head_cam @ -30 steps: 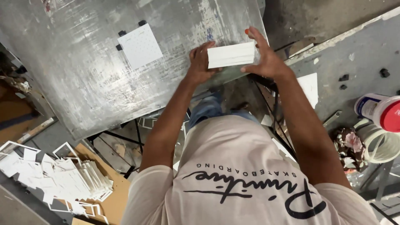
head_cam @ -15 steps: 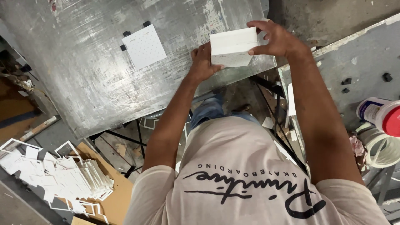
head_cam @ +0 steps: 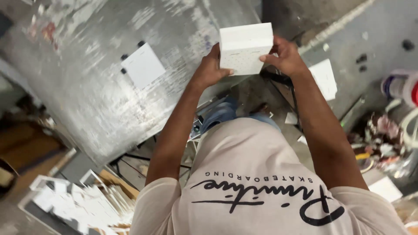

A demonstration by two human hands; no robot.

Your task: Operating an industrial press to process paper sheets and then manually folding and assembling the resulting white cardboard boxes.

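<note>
Both hands grip the white block (head_cam: 246,48): your left hand (head_cam: 209,69) clasps its lower left corner, your right hand (head_cam: 283,56) its right edge, above the metal tabletop (head_cam: 87,87).

Scuffed grey metal table (head_cam: 87,95), a white square sheet (head_cam: 143,65) held by black clips near its middle, a heap of white frames (head_cam: 82,204) on the floor below its near edge, a paint-spattered bucket (head_cam: 402,85) off its right side
</note>
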